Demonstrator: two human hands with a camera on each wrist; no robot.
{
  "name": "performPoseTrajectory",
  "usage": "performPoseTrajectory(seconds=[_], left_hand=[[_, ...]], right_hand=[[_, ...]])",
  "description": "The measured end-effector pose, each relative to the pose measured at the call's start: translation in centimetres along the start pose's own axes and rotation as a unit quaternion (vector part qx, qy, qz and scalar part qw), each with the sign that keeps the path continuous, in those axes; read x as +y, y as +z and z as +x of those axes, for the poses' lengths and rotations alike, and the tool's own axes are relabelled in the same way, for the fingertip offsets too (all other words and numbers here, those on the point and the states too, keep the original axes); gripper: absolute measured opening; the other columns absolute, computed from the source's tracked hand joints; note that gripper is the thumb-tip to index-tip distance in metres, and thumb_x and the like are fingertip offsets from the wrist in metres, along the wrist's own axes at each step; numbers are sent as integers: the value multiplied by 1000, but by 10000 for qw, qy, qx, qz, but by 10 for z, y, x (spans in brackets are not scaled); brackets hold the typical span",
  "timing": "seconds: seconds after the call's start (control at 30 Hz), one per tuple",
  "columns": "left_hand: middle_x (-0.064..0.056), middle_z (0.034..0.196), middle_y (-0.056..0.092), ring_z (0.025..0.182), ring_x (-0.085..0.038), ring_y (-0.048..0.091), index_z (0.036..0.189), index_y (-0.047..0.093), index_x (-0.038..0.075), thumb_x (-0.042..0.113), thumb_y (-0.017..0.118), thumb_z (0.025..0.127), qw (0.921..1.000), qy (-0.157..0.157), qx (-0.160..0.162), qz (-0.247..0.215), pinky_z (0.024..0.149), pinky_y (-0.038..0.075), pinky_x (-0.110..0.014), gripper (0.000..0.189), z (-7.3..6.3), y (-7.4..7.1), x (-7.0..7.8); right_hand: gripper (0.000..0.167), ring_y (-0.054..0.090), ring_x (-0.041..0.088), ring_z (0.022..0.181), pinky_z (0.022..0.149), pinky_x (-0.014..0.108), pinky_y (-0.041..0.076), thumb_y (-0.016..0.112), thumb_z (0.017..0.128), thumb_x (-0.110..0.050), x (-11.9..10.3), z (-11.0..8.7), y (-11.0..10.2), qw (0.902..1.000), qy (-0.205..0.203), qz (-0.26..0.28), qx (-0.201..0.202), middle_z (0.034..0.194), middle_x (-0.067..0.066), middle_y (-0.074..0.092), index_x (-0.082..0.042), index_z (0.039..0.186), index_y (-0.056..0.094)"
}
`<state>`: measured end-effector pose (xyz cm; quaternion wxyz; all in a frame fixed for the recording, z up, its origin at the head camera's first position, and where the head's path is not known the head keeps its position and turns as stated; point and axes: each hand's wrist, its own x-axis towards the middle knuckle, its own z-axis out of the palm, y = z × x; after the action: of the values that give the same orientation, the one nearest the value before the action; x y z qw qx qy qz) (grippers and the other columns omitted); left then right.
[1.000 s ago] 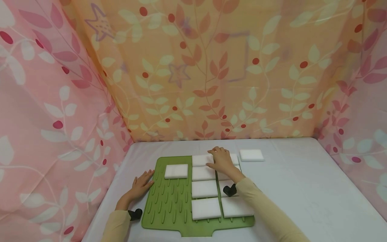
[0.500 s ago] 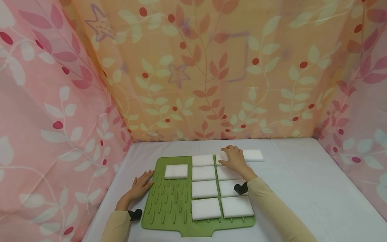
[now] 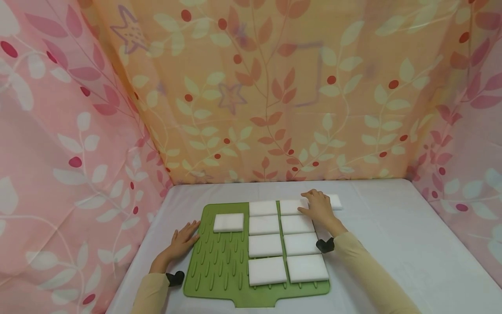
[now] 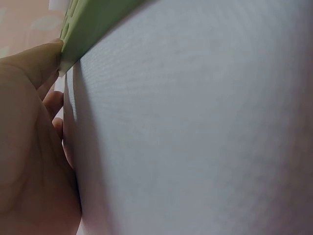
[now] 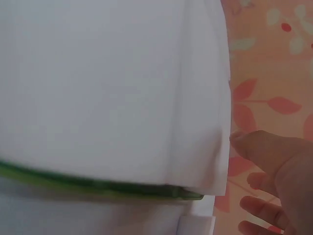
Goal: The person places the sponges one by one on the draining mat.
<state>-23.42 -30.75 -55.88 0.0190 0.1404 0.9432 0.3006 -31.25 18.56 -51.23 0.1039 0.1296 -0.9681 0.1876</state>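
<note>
A green mat [image 3: 204,266] with raised ridges lies on the table. Two columns of white sponge-like blocks cover its right half, and a single white block [image 3: 228,222] sits near its upper left. Flat beside the mat's left edge rests my left hand [image 3: 182,242]; in the left wrist view its thumb touches the mat's side [image 4: 98,27]. My right hand [image 3: 318,210] hovers at the mat's upper right corner, thumb and fingers apart, holding nothing. It is between the back right block [image 3: 291,207] and a loose white block [image 3: 336,202], which it partly hides.
White cloth [image 3: 392,244] covers the table, stretching out to the right of the mat. Flowered curtains hang behind [image 3: 266,87] and on both sides. The mat has a short tab [image 3: 255,302] at its near edge.
My right hand has moved right, from over the back row of blocks to the mat's right edge, uncovering the back right block. My left hand stays in place.
</note>
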Motion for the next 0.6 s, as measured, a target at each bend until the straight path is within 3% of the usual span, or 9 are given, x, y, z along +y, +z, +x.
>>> performPoseTrajectory(seconds=[0.6], left_hand=[[-23,149,24,137,-46,15,145,28,5,27,45,98,10000,78,29,-43,101,-1,-67,55,0,1,-2]], right_hand=[[52,45,42,109,90,61,30,71,80,-36,37,-10,-6,9996,217,71,161,118,20,53,-6,121,60]])
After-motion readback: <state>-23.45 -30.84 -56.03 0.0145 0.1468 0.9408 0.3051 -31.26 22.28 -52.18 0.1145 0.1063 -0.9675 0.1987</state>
